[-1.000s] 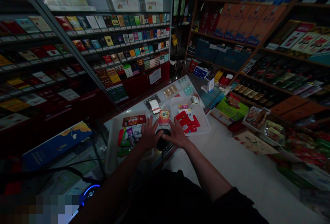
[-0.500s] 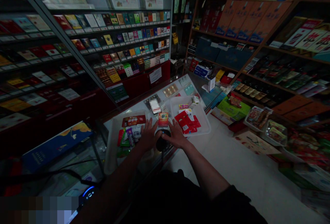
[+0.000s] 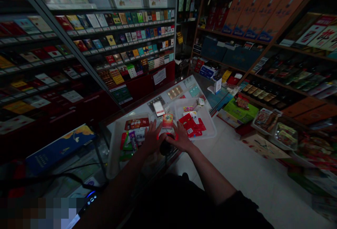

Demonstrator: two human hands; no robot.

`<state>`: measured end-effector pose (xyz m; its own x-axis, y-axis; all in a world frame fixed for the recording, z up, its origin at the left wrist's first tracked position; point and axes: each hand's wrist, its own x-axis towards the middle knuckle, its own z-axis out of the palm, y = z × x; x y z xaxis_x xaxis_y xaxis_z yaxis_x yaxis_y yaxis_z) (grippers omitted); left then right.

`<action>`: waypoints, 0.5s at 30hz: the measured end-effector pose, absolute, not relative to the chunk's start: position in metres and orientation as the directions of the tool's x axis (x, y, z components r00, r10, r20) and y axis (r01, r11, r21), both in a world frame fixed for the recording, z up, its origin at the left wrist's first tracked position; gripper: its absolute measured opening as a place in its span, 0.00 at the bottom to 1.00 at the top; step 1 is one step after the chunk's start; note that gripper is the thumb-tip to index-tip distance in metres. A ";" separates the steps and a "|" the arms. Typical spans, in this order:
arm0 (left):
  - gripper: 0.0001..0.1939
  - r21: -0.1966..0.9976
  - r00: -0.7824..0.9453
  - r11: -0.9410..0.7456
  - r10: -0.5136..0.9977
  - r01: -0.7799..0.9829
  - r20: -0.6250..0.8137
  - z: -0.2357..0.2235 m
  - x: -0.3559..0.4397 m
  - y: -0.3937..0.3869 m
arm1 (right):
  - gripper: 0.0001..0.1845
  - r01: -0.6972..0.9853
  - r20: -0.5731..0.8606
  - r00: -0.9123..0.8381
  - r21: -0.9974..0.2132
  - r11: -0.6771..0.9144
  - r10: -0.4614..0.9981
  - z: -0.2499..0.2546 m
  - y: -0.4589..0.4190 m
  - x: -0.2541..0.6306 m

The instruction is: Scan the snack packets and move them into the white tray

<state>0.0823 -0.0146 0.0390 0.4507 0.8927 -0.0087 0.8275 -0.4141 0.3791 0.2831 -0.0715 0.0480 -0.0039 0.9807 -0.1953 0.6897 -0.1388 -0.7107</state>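
On the counter stands a small black device [image 3: 165, 147], probably a barcode scanner, with a red glow at its top. My left hand [image 3: 152, 138] lies at its left, fingers stretched forward and thumb at the device's top. From the right, my right hand [image 3: 181, 137] mirrors it, fingers spread and thumb at the top too. Just beyond the device, between my fingertips, is a red-orange small box [image 3: 167, 120]. Left of my left hand, a white tray [image 3: 112, 151] holds snack packets. A second white tray [image 3: 212, 130] with red packets and small boxes sits beyond my right hand.
A blue flat box [image 3: 59, 148] lies at the left on the glass counter. Cigarette shelves [image 3: 118, 28] line the back wall. Wooden shelves [image 3: 259, 43] with bottles and boxes fill the right side. Food packs [image 3: 267, 118] stand along the floor's right edge. A black cable [image 3: 52, 179] crosses the lower left.
A red glow now shows at the device's top, between my thumbs, where there was a small bluish light. My hands have hardly moved, and the view has shifted slightly.
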 end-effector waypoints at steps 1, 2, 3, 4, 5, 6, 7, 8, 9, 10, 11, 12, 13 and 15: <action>0.34 0.381 0.452 -0.414 0.892 0.827 -0.012 0.040 0.084 -0.014 | 0.60 0.685 -0.190 0.003 -0.715 -0.141 0.982 0.049 -0.072 0.285; 0.34 0.381 0.452 -0.413 0.892 0.827 -0.014 0.042 0.086 -0.013 | 0.60 0.681 -0.188 0.009 -0.718 -0.144 0.982 0.050 -0.072 0.287; 0.34 0.379 0.453 -0.414 0.891 0.828 -0.014 0.043 0.088 -0.013 | 0.60 0.678 -0.187 0.014 -0.721 -0.147 0.982 0.051 -0.072 0.289; 0.34 0.375 0.455 -0.418 0.890 0.827 -0.011 0.044 0.091 -0.012 | 0.60 0.675 -0.186 0.020 -0.722 -0.150 0.982 0.052 -0.072 0.291; 0.34 0.370 0.458 -0.424 0.889 0.826 -0.005 0.045 0.094 -0.012 | 0.60 0.673 -0.184 0.026 -0.723 -0.153 0.983 0.054 -0.072 0.294; 0.34 0.365 0.463 -0.431 0.886 0.825 0.001 0.047 0.098 -0.011 | 0.60 0.673 -0.182 0.032 -0.723 -0.156 0.983 0.055 -0.072 0.297; 0.34 0.358 0.468 -0.439 0.884 0.824 0.007 0.048 0.102 -0.011 | 0.60 0.673 -0.180 0.036 -0.723 -0.157 0.983 0.057 -0.073 0.301; 0.34 0.353 0.472 -0.445 0.881 0.823 0.011 0.050 0.106 -0.011 | 0.60 0.673 -0.179 0.040 -0.722 -0.159 0.983 0.058 -0.073 0.305; 0.34 0.350 0.475 -0.448 0.880 0.823 0.010 0.053 0.111 -0.011 | 0.60 0.673 -0.180 0.043 -0.722 -0.162 0.983 0.059 -0.073 0.309; 0.34 0.349 0.477 -0.450 0.879 0.822 0.008 0.055 0.116 -0.011 | 0.60 0.673 -0.181 0.048 -0.721 -0.166 0.982 0.059 -0.074 0.314; 0.34 0.350 0.479 -0.450 0.878 0.822 0.004 0.057 0.121 -0.011 | 0.60 0.672 -0.182 0.052 -0.721 -0.169 0.982 0.059 -0.074 0.318; 0.34 0.353 0.482 -0.450 0.876 0.820 -0.001 0.059 0.127 -0.012 | 0.59 0.672 -0.181 0.057 -0.720 -0.172 0.982 0.059 -0.075 0.323; 0.34 0.359 0.485 -0.450 0.875 0.817 -0.007 0.061 0.132 -0.012 | 0.59 0.673 -0.177 0.064 -0.719 -0.174 0.982 0.058 -0.075 0.329; 0.34 0.370 0.497 -0.457 0.867 0.809 -0.017 0.065 0.143 -0.012 | 0.58 0.678 -0.160 0.074 -0.715 -0.167 0.984 0.056 -0.077 0.340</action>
